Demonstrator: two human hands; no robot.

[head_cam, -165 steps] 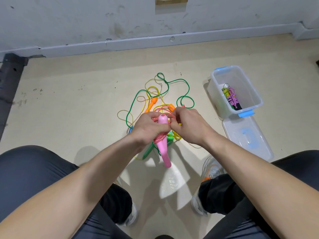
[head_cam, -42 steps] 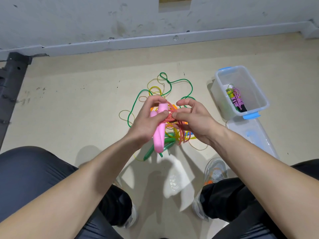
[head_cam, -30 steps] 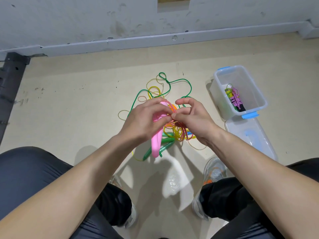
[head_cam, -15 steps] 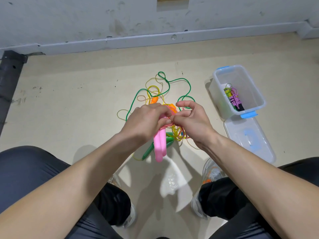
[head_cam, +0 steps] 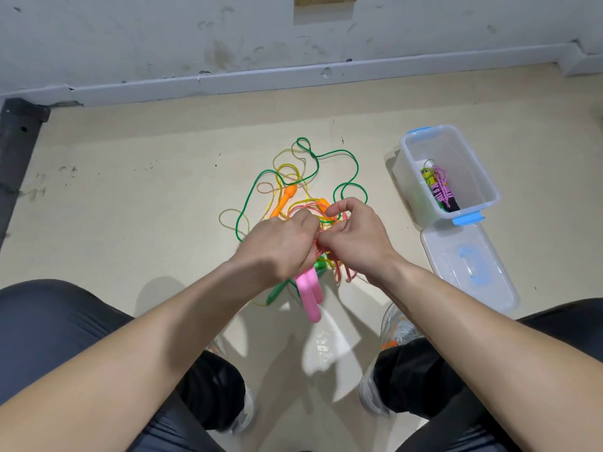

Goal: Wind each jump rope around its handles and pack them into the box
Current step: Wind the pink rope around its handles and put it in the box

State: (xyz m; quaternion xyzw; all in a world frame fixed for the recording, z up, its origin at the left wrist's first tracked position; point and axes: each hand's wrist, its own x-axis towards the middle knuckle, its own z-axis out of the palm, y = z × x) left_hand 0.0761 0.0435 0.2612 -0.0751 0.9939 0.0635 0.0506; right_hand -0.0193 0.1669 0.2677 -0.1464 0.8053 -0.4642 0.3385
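Left hand (head_cam: 280,246) grips pink handles (head_cam: 310,293); right hand (head_cam: 354,238) pinches pink cord (head_cam: 341,272). Box (head_cam: 486,190) at 2 o'clock, wound rope (head_cam: 440,189) inside.

This is a plain, bare room indoors; what kind of room is hard to tell. The floor (head_cam: 130,207) is smooth and pale yellow with small dark marks. The wall (head_cam: 130,34) is grey-white and scuffed, with a grey strip (head_cam: 261,78) along its bottom. A dark metal bar (head_cam: 16,141) stands at the left.
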